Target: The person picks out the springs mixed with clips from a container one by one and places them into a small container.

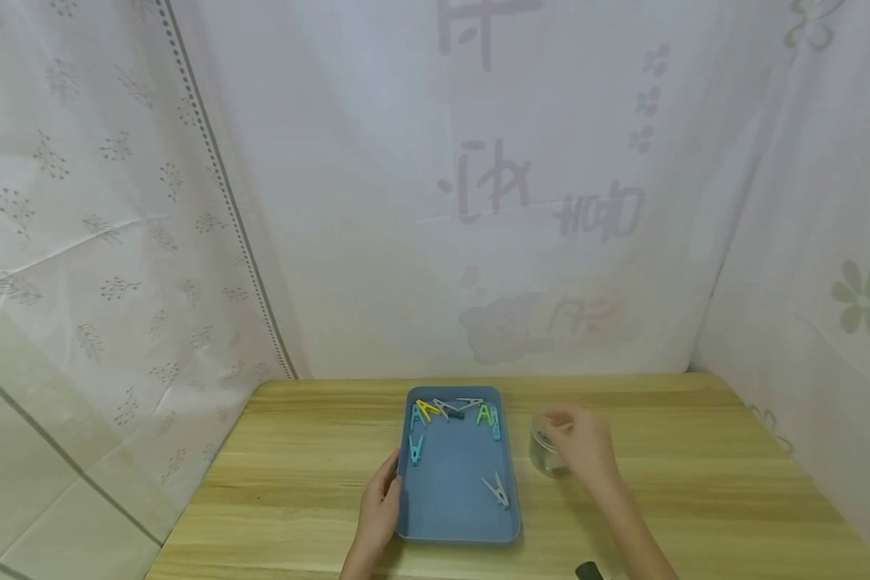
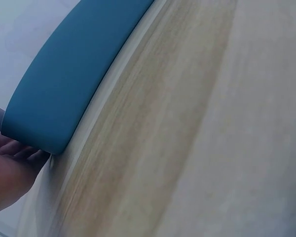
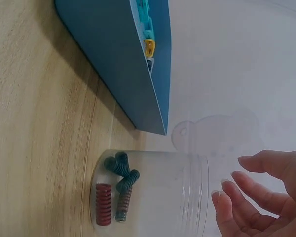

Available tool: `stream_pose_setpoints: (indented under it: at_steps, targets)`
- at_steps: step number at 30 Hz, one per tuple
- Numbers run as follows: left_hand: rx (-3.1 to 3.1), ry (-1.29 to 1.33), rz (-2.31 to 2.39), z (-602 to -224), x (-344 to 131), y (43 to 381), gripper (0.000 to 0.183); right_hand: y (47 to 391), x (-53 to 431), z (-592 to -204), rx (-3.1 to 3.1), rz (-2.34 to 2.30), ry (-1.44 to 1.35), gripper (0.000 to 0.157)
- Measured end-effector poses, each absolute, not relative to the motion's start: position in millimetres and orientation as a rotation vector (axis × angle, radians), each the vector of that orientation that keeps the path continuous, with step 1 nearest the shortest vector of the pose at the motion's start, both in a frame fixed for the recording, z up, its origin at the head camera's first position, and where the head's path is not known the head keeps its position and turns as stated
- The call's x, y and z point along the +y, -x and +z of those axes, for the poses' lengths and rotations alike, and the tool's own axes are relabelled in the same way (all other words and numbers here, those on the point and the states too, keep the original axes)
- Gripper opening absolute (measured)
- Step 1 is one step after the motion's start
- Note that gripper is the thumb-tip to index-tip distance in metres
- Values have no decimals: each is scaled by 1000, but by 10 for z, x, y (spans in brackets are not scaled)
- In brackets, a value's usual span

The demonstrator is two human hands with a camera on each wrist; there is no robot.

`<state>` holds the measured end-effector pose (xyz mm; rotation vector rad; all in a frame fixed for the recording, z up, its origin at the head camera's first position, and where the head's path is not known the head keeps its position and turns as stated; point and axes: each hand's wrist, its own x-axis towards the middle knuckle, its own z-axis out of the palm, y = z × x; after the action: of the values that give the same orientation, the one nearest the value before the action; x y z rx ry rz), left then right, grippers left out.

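Observation:
My left hand (image 1: 379, 509) grips the left side of a blue tray (image 1: 457, 507), whose outer wall fills the upper left of the left wrist view. Clothespins lie in the tray: a yellow one (image 1: 426, 408), a green one (image 1: 484, 414), and several teal and grey ones. Among them at the far end sits a dark spring (image 1: 455, 416). Over the mouth of a clear jar (image 3: 158, 192) hovers my right hand (image 3: 266, 192), fingers apart and loosely bent, with nothing between them. Inside the jar, a red spring (image 3: 103, 205) and several dark green springs (image 3: 117, 167) rest on its bottom.
Both the tray and the jar stand on a wooden table (image 1: 290, 467). Printed curtains (image 1: 377, 242) hang behind the table and along its sides. A small black object (image 1: 589, 571), cut off by the frame, shows at the near edge.

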<state>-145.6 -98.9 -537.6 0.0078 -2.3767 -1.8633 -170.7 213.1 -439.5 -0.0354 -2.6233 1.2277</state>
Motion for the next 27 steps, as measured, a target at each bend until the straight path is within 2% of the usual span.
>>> stream_pose_setpoints:
  at_steps: [14,27]
  targets:
    - [-2357,-16,-1858,-5371,-975,1457,45,1734,1967,-4376,-2580,1302,27,25]
    - [-2361,-44,-1855,-5336,-938,1440,45,1803,1761,-4389,-2629,1183,-65,23]
